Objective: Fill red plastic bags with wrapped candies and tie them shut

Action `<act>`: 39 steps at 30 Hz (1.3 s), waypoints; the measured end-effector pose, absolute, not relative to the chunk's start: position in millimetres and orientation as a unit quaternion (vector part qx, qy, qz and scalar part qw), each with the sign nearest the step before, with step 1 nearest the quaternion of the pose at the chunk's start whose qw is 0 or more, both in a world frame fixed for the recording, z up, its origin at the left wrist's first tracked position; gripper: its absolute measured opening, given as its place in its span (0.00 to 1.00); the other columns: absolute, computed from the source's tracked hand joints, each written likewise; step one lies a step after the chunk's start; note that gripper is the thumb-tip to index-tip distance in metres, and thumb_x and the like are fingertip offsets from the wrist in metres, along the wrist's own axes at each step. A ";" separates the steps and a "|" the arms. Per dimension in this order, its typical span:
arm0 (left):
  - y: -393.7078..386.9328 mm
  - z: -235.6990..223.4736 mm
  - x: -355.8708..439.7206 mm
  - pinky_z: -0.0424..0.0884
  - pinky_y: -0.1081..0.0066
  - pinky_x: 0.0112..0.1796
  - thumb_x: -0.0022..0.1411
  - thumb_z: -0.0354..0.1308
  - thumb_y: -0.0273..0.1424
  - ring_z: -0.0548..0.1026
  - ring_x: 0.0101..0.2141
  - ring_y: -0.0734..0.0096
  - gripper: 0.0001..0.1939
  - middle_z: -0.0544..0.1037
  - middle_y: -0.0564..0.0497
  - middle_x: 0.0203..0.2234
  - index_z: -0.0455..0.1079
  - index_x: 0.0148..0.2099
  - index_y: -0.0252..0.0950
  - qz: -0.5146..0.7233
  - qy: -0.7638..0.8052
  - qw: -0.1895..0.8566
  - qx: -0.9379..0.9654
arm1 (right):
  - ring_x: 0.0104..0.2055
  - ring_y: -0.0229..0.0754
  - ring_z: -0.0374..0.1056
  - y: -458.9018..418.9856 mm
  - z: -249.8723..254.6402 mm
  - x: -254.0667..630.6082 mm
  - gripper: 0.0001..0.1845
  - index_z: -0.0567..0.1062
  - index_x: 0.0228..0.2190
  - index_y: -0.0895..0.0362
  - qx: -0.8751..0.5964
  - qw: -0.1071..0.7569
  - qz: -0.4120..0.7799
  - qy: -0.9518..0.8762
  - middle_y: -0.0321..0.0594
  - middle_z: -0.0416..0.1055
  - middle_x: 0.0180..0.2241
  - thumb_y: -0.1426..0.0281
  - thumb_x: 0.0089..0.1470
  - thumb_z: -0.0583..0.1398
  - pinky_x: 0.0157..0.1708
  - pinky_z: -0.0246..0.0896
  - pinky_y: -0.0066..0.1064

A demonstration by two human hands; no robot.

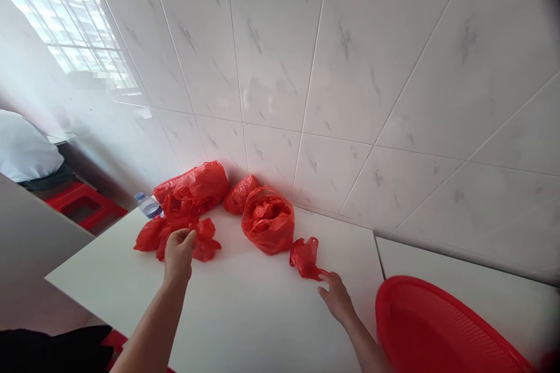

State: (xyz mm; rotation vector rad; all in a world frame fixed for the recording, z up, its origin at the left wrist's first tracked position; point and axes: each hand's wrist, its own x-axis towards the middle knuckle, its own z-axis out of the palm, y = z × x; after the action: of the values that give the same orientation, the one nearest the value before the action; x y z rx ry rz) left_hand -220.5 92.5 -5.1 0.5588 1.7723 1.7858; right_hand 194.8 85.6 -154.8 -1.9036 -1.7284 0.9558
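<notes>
Sitting on the flat white table, a round, stuffed red plastic bag is beside a small, crumpled red plastic bag. The small bag's tail points to the nearer right hand, fingers touching it, thumb apart. Left hand: can't tell its grip.

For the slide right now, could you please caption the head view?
Two bare hands among red plastic bags on a white table, beside a tiled wall.

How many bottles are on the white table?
1: a clear plastic bottle, at the left of the white table, beside the red plastic bags. More may be hidden behind them.
</notes>
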 end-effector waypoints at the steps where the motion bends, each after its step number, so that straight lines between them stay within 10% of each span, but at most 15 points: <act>1: 93.3 -6.3 -218.8 0.70 0.66 0.37 0.43 0.63 0.38 0.73 0.39 0.64 0.21 0.71 0.50 0.38 0.63 0.39 0.36 0.659 0.681 0.240 0.212 | 0.62 0.50 0.55 89.0 -157.6 193.8 0.22 0.74 0.45 0.56 -0.685 0.188 0.336 -0.619 0.47 0.60 0.58 0.70 0.45 0.56 0.56 0.53 0.40; 5: 87.7 -27.5 -183.6 0.66 0.61 0.46 0.51 0.55 0.42 0.64 0.53 0.57 0.28 0.64 0.42 0.51 0.57 0.52 0.36 0.511 0.748 0.249 0.343 | 0.62 0.51 0.53 88.5 -170.4 186.8 0.24 0.75 0.44 0.54 -0.694 0.144 0.328 -0.624 0.44 0.59 0.60 0.74 0.42 0.58 0.55 0.54 0.41; 14: 68.1 -93.9 -37.9 0.70 0.65 0.36 0.44 0.62 0.32 0.73 0.39 0.61 0.31 0.70 0.41 0.50 0.67 0.53 0.37 0.292 0.633 0.512 0.502 | 0.61 0.53 0.55 57.3 -184.3 169.9 0.32 0.68 0.54 0.57 -0.690 0.129 0.288 -0.651 0.44 0.45 0.66 0.77 0.45 0.55 0.55 0.57 0.39; 21: 104.1 -117.8 16.7 0.61 0.56 0.48 0.33 0.63 0.23 0.63 0.54 0.42 0.48 0.46 0.40 0.66 0.59 0.61 0.42 0.248 0.646 0.481 0.538 | 0.56 0.49 0.62 41.6 -169.4 158.8 0.35 0.70 0.53 0.58 -0.627 0.124 0.321 -0.699 0.46 0.65 0.56 0.80 0.40 0.55 0.56 0.56 0.35; 27: 103.6 -143.1 -2.9 0.64 0.58 0.41 0.42 0.60 0.29 0.71 0.43 0.50 0.16 0.74 0.44 0.39 0.68 0.38 0.39 0.269 0.686 0.501 0.454 | 0.58 0.46 0.60 -17.0 -160.9 161.0 0.32 0.71 0.52 0.56 -0.552 0.144 0.390 -0.723 0.44 0.64 0.57 0.75 0.41 0.54 0.58 0.54 0.33; 30: 98.8 -145.7 -20.2 0.67 0.61 0.33 0.48 0.56 0.31 0.73 0.31 0.60 0.06 0.71 0.51 0.23 0.62 0.29 0.38 0.301 0.679 0.545 0.390 | 0.56 0.50 0.62 -37.4 -175.3 194.7 0.28 0.74 0.48 0.56 -0.607 0.156 0.407 -0.665 0.47 0.67 0.55 0.71 0.42 0.55 0.57 0.57 0.39; 39: 81.9 -106.4 -21.2 0.70 0.66 0.35 0.50 0.57 0.34 0.73 0.32 0.68 0.09 0.75 0.49 0.30 0.65 0.34 0.36 0.391 0.592 0.618 0.339 | 0.48 0.50 0.69 -35.0 -159.4 261.0 0.23 0.77 0.38 0.55 -0.702 0.337 0.376 -0.502 0.49 0.72 0.47 0.56 0.45 0.55 0.44 0.68 0.36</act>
State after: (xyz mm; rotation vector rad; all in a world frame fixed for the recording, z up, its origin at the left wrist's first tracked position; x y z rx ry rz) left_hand -21.2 81.9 -106.4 0.7801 1.3618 0.9001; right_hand 261.0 -35.0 -159.4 -1.8310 -1.3092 0.9796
